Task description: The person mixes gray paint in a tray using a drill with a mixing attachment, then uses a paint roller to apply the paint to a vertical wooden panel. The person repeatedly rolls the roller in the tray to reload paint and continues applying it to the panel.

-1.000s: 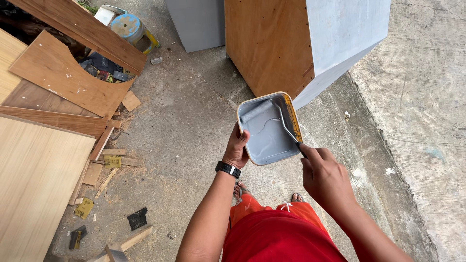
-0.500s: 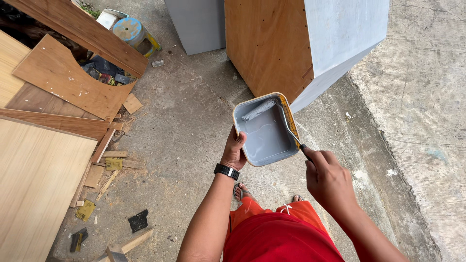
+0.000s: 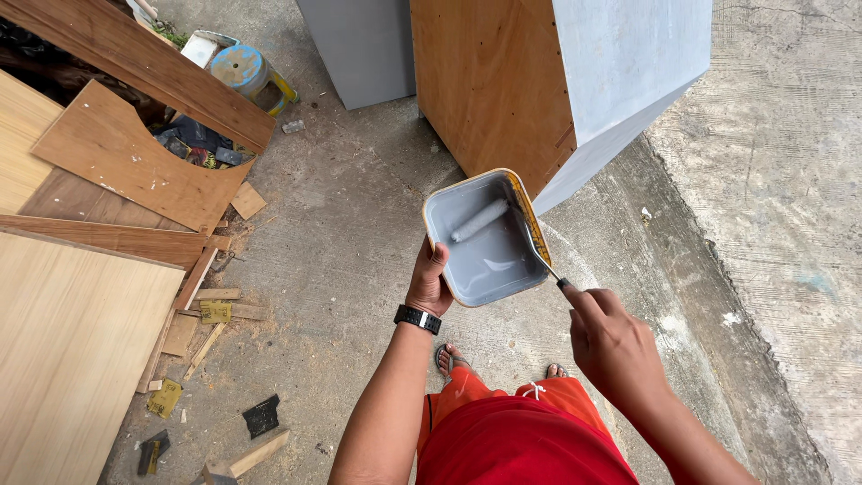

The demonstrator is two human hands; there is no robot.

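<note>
Your right hand (image 3: 615, 346) is closed around the handle of one small paint roller (image 3: 480, 220), whose sleeve lies in the grey paint. Your left hand (image 3: 429, 283) grips the near edge of one paint tray (image 3: 485, 260), held in the air at chest height. It looks light but sloshy: keep it level, supported underneath. Beyond stand two grey-painted plywood cabinets (image 3: 503, 81).
</note>
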